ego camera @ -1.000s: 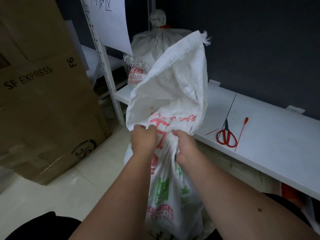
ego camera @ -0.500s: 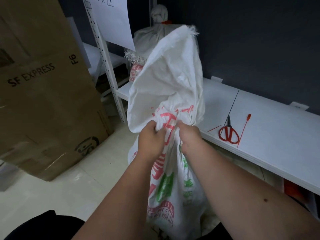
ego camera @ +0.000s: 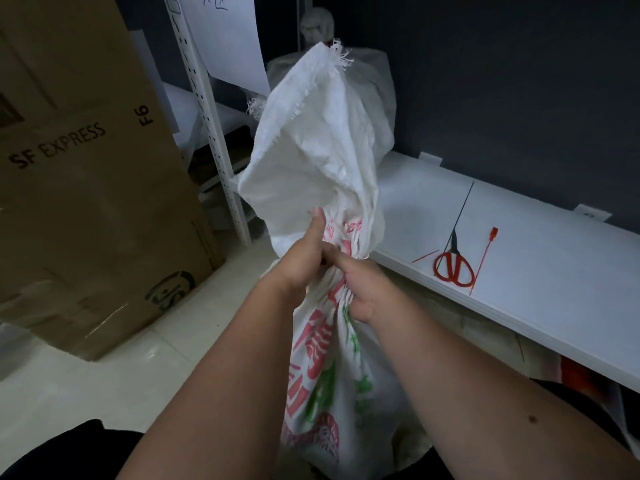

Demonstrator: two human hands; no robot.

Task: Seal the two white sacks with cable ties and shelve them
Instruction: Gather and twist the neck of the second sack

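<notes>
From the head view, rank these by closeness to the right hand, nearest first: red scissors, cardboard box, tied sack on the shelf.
From the right hand, which grips the sack neck:
1. Red scissors, to its right on the white shelf.
2. Tied sack, up behind the held sack, at the shelf's far end.
3. Cardboard box, far left on the floor.
</notes>
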